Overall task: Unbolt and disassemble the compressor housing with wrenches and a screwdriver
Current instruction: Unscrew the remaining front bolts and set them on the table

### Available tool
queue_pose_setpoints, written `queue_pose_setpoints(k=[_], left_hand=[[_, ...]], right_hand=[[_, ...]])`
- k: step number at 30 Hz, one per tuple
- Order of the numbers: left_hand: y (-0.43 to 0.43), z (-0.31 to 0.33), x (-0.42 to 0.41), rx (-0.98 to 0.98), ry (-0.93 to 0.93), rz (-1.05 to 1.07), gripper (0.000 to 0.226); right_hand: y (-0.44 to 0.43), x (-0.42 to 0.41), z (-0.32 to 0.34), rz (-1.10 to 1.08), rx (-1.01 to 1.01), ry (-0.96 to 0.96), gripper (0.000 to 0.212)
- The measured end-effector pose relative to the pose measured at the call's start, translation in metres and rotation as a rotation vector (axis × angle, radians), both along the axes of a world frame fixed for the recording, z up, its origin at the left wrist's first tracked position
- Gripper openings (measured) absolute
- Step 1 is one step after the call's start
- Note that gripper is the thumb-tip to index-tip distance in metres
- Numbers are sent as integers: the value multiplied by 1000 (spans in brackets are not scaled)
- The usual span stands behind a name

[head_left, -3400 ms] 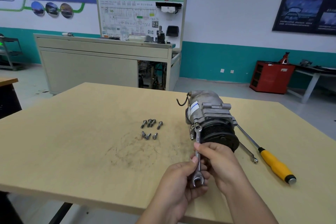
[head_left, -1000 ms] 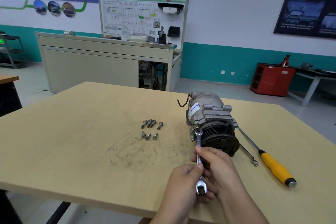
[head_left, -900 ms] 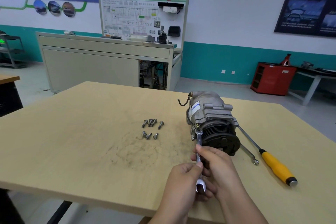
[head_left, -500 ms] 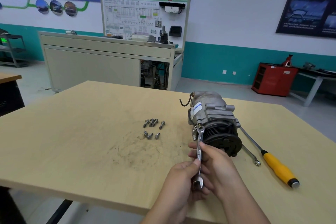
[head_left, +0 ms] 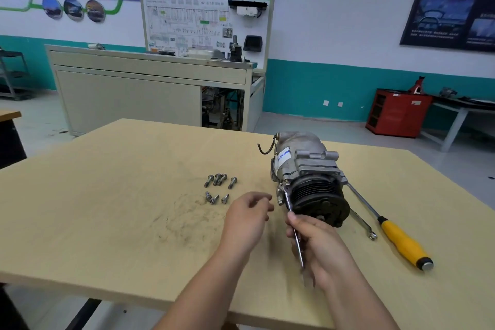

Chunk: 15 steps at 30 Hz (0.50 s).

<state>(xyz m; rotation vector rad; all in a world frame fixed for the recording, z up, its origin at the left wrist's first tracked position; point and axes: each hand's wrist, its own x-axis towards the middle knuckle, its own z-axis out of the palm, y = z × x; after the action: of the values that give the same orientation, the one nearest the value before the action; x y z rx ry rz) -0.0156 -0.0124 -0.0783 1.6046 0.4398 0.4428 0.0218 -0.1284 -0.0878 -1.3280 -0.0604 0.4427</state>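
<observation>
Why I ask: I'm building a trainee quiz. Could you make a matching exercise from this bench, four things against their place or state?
Things:
1. wrench
2. screwdriver
3. bolts
4. left hand

Places or states:
A. loose on the table, left of the compressor
B. gripped by the right hand
C. holds nothing
D. yellow-handled, lying right of the compressor

Pairs: 1-B, 2-D, 3-A, 4-C
</observation>
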Motion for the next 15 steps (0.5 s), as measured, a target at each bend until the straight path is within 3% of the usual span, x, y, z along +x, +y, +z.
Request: queue_pose_setpoints(k=[6,15], left_hand=[[4,16,33,-119,42,-148,19],[-2,16,49,-83,13,-31,14]], right_hand=[[-12,2,4,23,-90,-95,25],[-23,1,-2,100,-141,-180,39]])
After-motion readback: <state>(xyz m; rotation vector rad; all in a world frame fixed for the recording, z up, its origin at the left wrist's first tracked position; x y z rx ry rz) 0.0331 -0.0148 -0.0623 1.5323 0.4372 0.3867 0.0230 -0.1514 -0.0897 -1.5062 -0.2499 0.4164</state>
